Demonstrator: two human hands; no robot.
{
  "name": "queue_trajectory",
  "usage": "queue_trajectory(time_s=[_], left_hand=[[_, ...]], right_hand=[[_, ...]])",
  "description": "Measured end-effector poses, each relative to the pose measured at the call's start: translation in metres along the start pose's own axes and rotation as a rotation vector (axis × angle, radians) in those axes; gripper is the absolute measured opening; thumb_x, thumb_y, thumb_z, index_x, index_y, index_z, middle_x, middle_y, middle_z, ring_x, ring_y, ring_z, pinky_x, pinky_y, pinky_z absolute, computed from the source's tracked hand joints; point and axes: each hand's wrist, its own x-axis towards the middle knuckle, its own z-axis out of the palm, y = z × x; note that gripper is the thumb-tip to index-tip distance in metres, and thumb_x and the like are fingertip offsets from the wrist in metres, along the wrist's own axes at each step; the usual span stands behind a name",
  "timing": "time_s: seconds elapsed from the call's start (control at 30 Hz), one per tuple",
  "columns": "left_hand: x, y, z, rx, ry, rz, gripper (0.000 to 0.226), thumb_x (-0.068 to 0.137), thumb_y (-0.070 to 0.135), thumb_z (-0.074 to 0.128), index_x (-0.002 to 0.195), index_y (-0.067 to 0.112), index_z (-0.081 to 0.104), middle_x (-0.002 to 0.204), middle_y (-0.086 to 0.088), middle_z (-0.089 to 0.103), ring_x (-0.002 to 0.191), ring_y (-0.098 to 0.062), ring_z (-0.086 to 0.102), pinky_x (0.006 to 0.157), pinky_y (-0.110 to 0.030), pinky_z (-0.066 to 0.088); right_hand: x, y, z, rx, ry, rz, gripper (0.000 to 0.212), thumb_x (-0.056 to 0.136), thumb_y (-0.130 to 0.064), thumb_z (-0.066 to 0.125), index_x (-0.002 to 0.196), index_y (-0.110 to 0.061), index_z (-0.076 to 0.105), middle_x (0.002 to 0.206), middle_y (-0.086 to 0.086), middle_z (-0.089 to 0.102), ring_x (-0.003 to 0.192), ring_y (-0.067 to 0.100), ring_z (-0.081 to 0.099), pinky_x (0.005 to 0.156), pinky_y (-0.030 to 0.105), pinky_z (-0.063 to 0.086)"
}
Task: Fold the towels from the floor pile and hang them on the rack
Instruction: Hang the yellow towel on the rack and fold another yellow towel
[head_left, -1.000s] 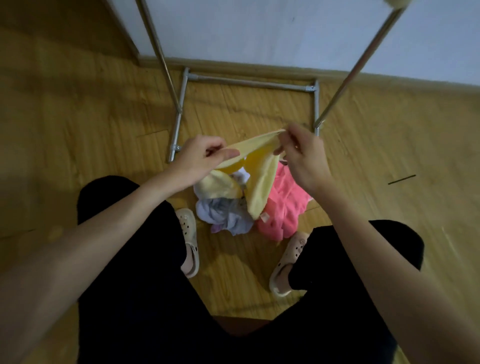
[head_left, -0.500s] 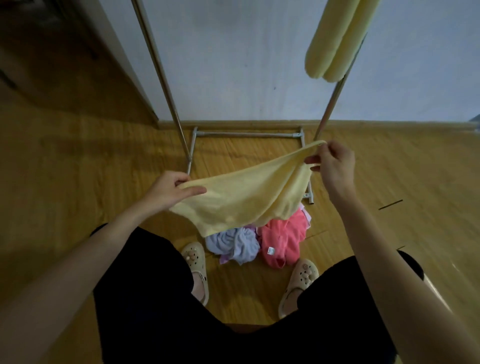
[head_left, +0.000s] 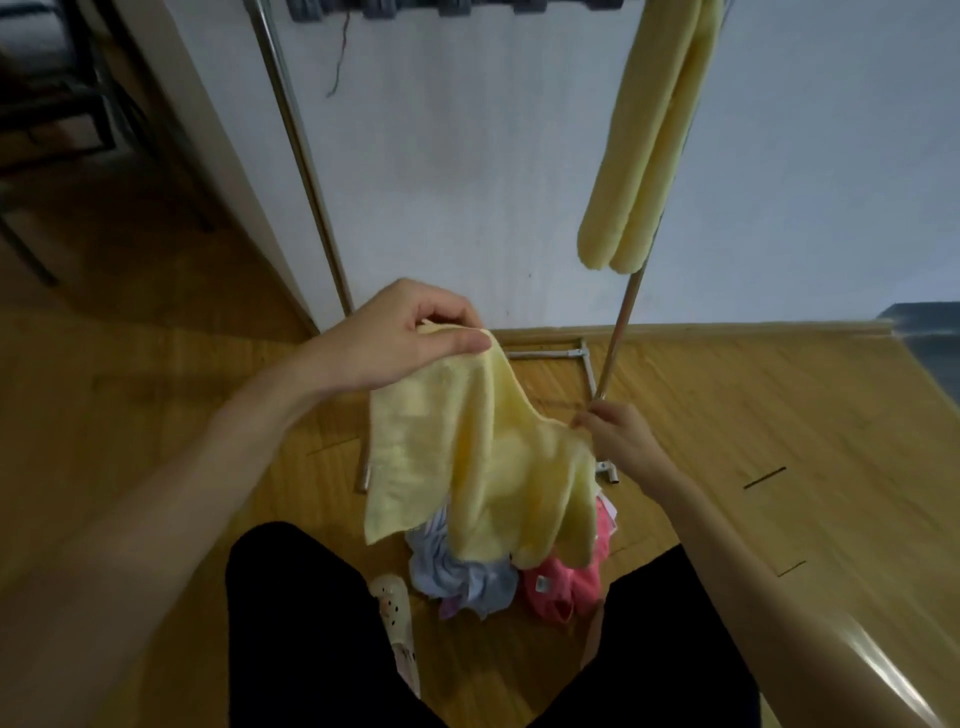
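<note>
Towel (head_left: 483, 467) soft, light, limp; left hand (head_left: 395, 338) pinches top corner, right hand (head_left: 618, 441) pinches lower edge. Best hold: corners.

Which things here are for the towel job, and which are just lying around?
For the job:
yellow towel, pinched by left hand and right hand
hung yellow towel
rack
lilac towel and pink towel on the floor

Just there:
dark chair frame
beige shoe
</note>
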Motion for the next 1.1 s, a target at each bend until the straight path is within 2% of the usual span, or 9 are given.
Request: queue_trajectory(time_s=[0.13, 0.27, 0.43, 0.57, 0.67, 0.77, 0.83, 0.93, 1.1], left_hand=[[0.010, 0.009, -0.004, 0.047, -0.021, 0.009, 0.007, 0.082, 0.017, 0.071, 0.079, 0.012, 0.075, 0.076, 0.005, 0.071, 0.073, 0.002, 0.062, 0.067, -0.009, 0.043], [0.016, -0.001, -0.003, 0.054, 0.026, -0.033, 0.012, 0.077, 0.020, 0.076, 0.073, 0.009, 0.073, 0.072, -0.002, 0.070, 0.069, -0.001, 0.061, 0.066, -0.012, 0.044], [0.018, -0.008, -0.007, -0.015, 0.151, -0.106, 0.025, 0.069, 0.029, 0.081, 0.074, 0.009, 0.068, 0.073, -0.018, 0.066, 0.064, -0.018, 0.058, 0.063, -0.031, 0.046], [0.020, -0.012, -0.005, -0.064, 0.249, -0.166, 0.036, 0.070, 0.031, 0.082, 0.091, 0.013, 0.060, 0.050, 0.007, 0.054, 0.050, -0.003, 0.050, 0.062, -0.021, 0.044], [0.018, -0.015, -0.007, -0.107, 0.306, -0.189, 0.043, 0.072, 0.034, 0.080, 0.103, 0.013, 0.057, 0.066, 0.000, 0.059, 0.065, -0.013, 0.058, 0.071, -0.026, 0.050], [0.011, -0.025, -0.010, -0.133, 0.369, -0.221, 0.037, 0.081, 0.034, 0.072, 0.107, 0.012, 0.057, 0.080, -0.006, 0.064, 0.068, -0.015, 0.063, 0.064, -0.023, 0.051], [0.001, -0.040, -0.010, -0.184, 0.424, -0.245, 0.027, 0.094, 0.032, 0.057, 0.106, 0.008, 0.058, 0.082, -0.005, 0.065, 0.067, -0.013, 0.064, 0.063, -0.023, 0.052], [-0.017, -0.072, -0.003, -0.323, 0.336, -0.332, 0.019, 0.100, 0.010, 0.043, 0.102, 0.004, 0.060, 0.086, -0.004, 0.065, 0.072, -0.009, 0.066, 0.065, -0.021, 0.056], [-0.034, -0.099, 0.021, -0.248, -0.055, -0.321, 0.041, 0.084, -0.011, 0.058, 0.113, 0.017, 0.063, 0.109, 0.005, 0.066, 0.102, -0.005, 0.062, 0.079, -0.016, 0.053]], right_hand=[[-0.010, -0.055, 0.004, 0.500, -0.295, -0.197, 0.029, 0.084, -0.007, 0.047, 0.105, 0.000, 0.065, 0.110, 0.016, 0.066, 0.106, 0.026, 0.061, 0.099, 0.041, 0.044], [-0.020, -0.088, 0.009, 0.677, -0.598, -0.228, 0.048, 0.067, -0.009, 0.056, 0.112, 0.008, 0.057, 0.096, 0.021, 0.063, 0.094, 0.031, 0.059, 0.091, 0.041, 0.045], [-0.029, -0.109, 0.019, 0.395, -0.549, -0.307, 0.024, 0.084, -0.010, 0.068, 0.096, 0.008, 0.060, 0.087, 0.024, 0.060, 0.082, 0.030, 0.058, 0.078, 0.043, 0.047], [-0.034, -0.133, 0.030, 0.286, -0.497, -0.363, 0.050, 0.081, -0.031, 0.074, 0.084, 0.014, 0.052, 0.069, 0.024, 0.049, 0.065, 0.027, 0.045, 0.060, 0.039, 0.035], [-0.036, -0.146, 0.032, 0.281, -0.382, -0.409, 0.041, 0.083, -0.023, 0.072, 0.064, 0.005, 0.049, 0.055, 0.014, 0.039, 0.050, 0.020, 0.037, 0.050, 0.029, 0.030], [-0.036, -0.152, 0.032, 0.368, -0.298, -0.391, 0.032, 0.087, -0.020, 0.069, 0.087, 0.012, 0.065, 0.073, 0.030, 0.061, 0.064, 0.028, 0.056, 0.062, 0.037, 0.045], [-0.036, -0.154, 0.029, 0.398, -0.269, -0.359, 0.029, 0.088, -0.019, 0.067, 0.092, 0.010, 0.067, 0.081, 0.024, 0.065, 0.072, 0.027, 0.061, 0.069, 0.037, 0.048], [-0.036, -0.156, 0.023, 0.462, -0.239, -0.309, 0.026, 0.088, -0.019, 0.066, 0.093, 0.006, 0.069, 0.082, 0.017, 0.066, 0.075, 0.025, 0.063, 0.069, 0.033, 0.049], [-0.037, -0.158, 0.015, 0.507, -0.190, -0.284, 0.029, 0.090, -0.024, 0.065, 0.096, 0.004, 0.068, 0.083, 0.015, 0.067, 0.077, 0.025, 0.065, 0.068, 0.033, 0.052]])
